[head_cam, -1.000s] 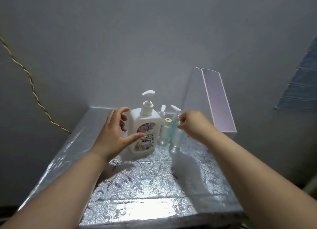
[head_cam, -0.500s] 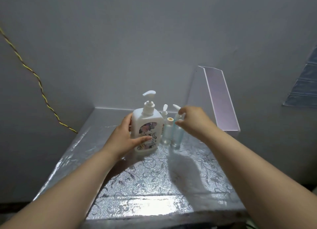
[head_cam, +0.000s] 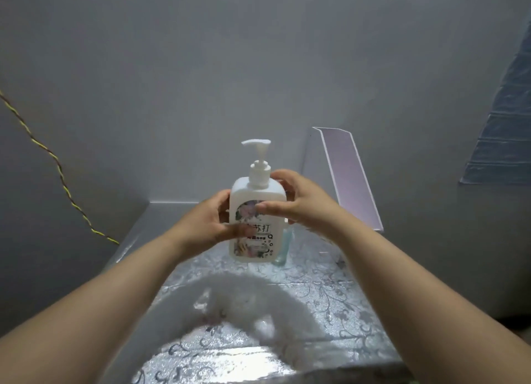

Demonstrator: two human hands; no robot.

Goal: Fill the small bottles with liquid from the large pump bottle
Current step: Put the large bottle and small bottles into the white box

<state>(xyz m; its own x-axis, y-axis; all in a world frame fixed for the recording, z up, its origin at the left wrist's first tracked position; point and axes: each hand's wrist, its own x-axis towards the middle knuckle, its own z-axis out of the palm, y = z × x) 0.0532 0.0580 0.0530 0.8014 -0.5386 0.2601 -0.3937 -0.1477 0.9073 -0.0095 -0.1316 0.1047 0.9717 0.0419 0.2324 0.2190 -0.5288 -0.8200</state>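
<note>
Both hands are on the large pump bottle (head_cam: 258,191), which stands upright between them. The left hand (head_cam: 205,225) wraps its side with the thumb lying across the label, and the right hand (head_cam: 301,205) clasps the opposite shoulder, thumb in front and fingers behind. Two hands on it probably steady a heavy, top-heavy container before pumping. It is white and squarish, with a floral printed label and a raised pump head (head_cam: 256,143) whose spout points to the left-hand side. One small bottle (head_cam: 283,247), clear and bluish, peeks out just beneath the right hand, on the foil-patterned worktop (head_cam: 330,283). Whether the big bottle's base touches down, I can't tell.
</note>
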